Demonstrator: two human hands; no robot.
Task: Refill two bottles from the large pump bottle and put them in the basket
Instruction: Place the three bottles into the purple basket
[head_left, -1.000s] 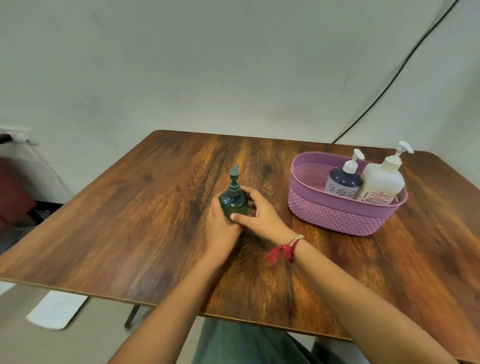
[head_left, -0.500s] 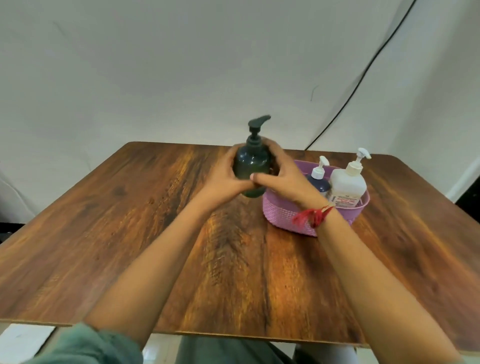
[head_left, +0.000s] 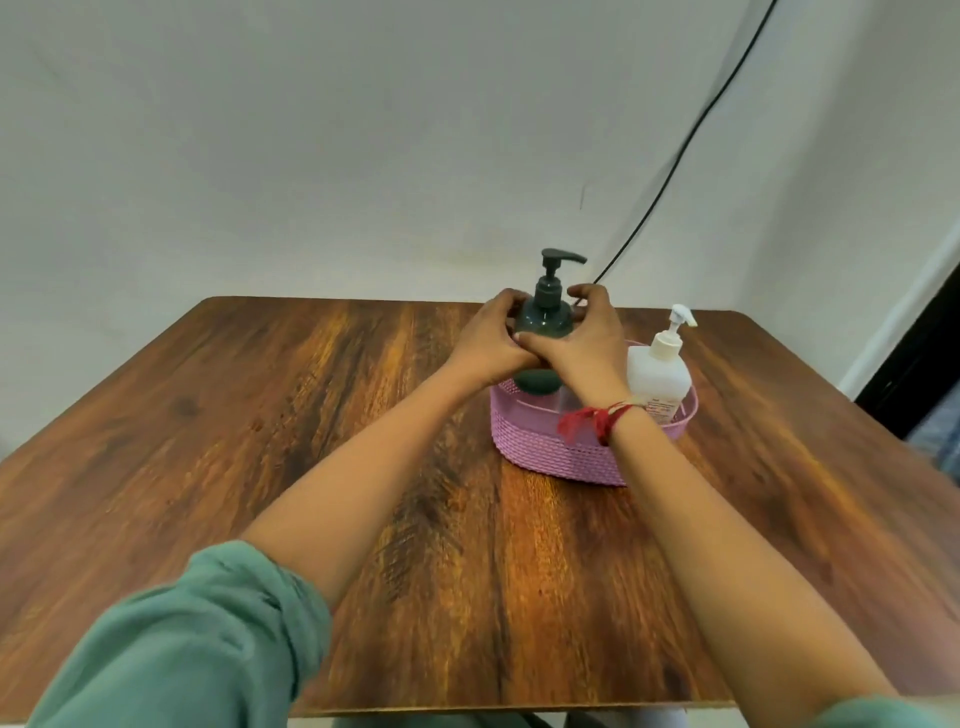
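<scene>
Dark bottle (head_left: 544, 322) (upright) above pink basket (head_left: 550, 457)

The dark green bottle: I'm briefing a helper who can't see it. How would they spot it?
On the wooden table stands a pink basket. At its left end the left hand and right hand hold the bottle. It is dark green, unlike the white bottle beside it.

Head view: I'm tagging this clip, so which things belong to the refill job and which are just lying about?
Job: dark green pump bottle, gripped by left hand and right hand; white pump bottle; purple basket.
Lying about: black cable, table.
</scene>
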